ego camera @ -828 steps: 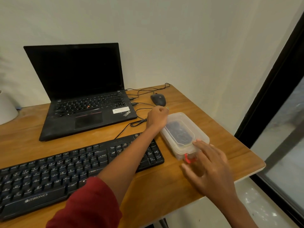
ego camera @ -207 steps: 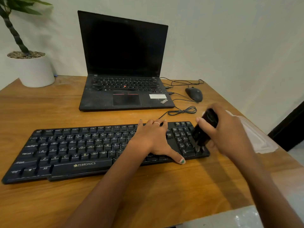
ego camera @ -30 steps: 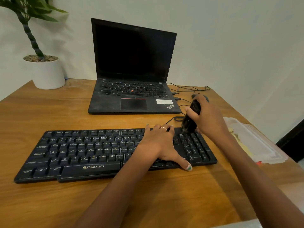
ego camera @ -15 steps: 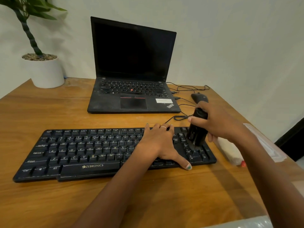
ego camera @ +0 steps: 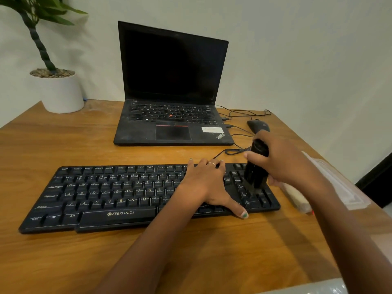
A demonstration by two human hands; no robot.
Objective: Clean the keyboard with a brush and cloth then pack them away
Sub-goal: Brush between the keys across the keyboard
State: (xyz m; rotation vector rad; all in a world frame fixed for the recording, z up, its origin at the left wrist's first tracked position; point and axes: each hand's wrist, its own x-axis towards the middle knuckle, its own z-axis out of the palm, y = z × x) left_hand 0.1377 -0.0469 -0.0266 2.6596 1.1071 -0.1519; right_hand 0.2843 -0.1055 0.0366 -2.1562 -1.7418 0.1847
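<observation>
Black bristles meet black keys under my right hand point(ego camera: 284, 164), whose fingers are curled round the brush point(ego camera: 255, 166). I hold it upright, its bristle end down on the number pad at the right end of the keyboard point(ego camera: 127, 194). My left hand point(ego camera: 206, 185) lies flat on the keys just left of the brush, fingers straight and spread, thumb stretched toward the front edge, a ring on one finger.

The keyboard lies across the wooden desk point(ego camera: 106, 257) in front of me. Just past its right end sits a clear plastic box point(ego camera: 297, 198), partly hidden by my right wrist, with something pale inside that I cannot make out. Its clear lid point(ego camera: 339, 187) lies beside it, nearer the desk's right edge.

Behind the keyboard an open laptop point(ego camera: 171, 85) stands with a dark screen. To its right a black mouse point(ego camera: 257, 125) sits just behind my right hand, and thin cables point(ego camera: 239, 113) loop between laptop, mouse and keyboard. A white pot point(ego camera: 61, 92) with a green plant point(ego camera: 38, 22) stands at the far left corner.

I count one brush, one keyboard, one laptop, one mouse, one box, one pot.
</observation>
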